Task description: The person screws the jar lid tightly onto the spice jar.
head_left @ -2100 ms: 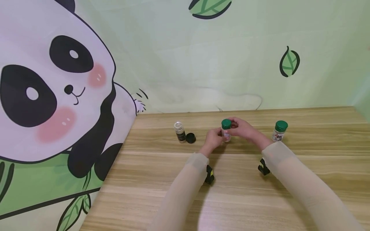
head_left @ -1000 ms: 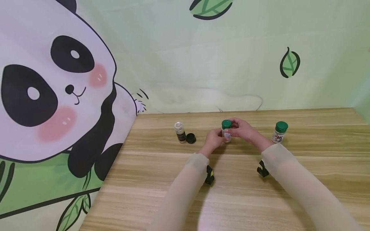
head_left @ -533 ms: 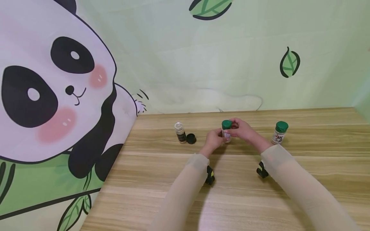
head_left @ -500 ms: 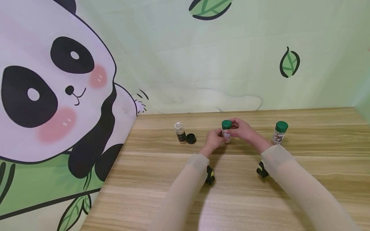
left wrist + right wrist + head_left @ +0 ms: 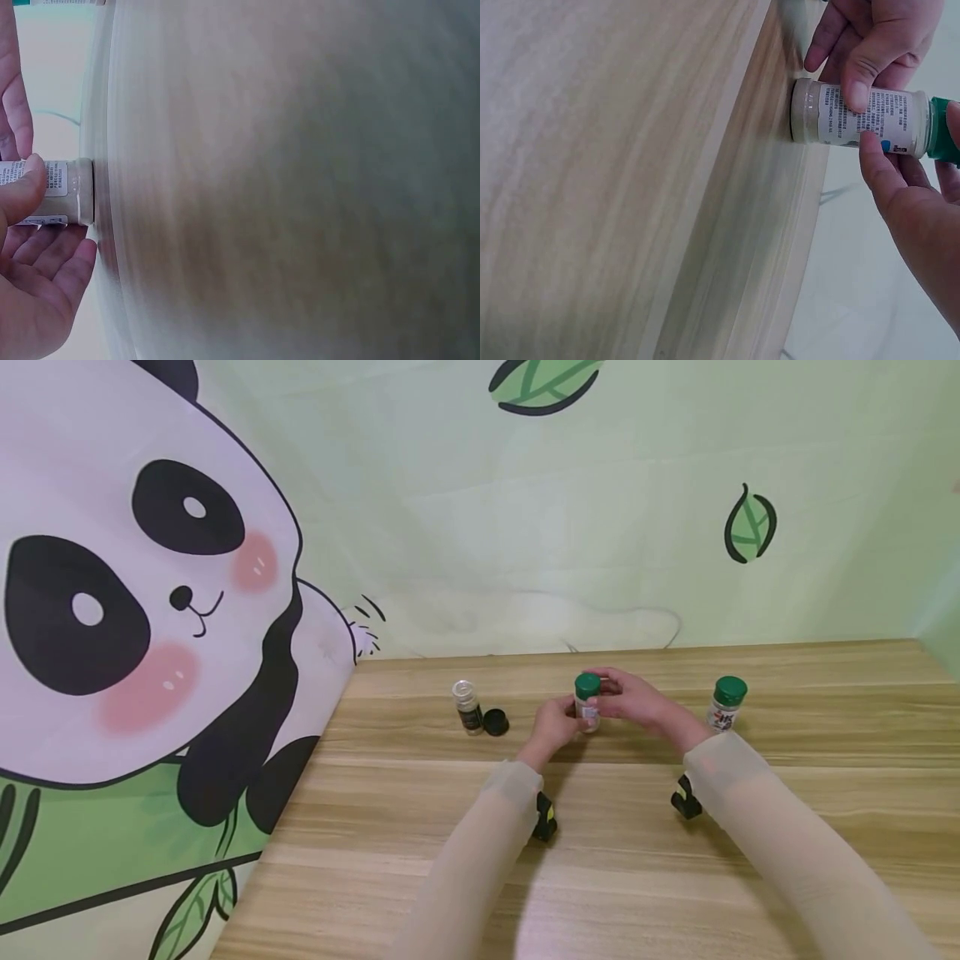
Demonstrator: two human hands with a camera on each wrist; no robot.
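Note:
In the head view my left hand (image 5: 556, 724) grips the lower body of a green-capped seasoning bottle (image 5: 587, 692) standing upright near the back of the table. My right hand (image 5: 632, 698) holds the same bottle higher up, its fingers around the cap area. In the right wrist view the green cap (image 5: 942, 129) sits on the bottle, partly covered by the right thumb. The left thumb (image 5: 22, 191) presses on the white printed label. The bottle's base is at the wooden surface; whether it touches is hard to tell.
A clear seasoning jar (image 5: 467, 706) with a dark label stands uncapped to the left, a black cap (image 5: 496, 722) beside it. Another green-capped bottle (image 5: 727, 703) stands to the right, partly behind the right forearm. A panda-print cloth (image 5: 480, 527) hangs behind the wooden table (image 5: 622, 877).
My right wrist has shifted slightly to the right, the fingers still around the top of the bottle. The left hand keeps its grip in place, and the other jars have not moved.

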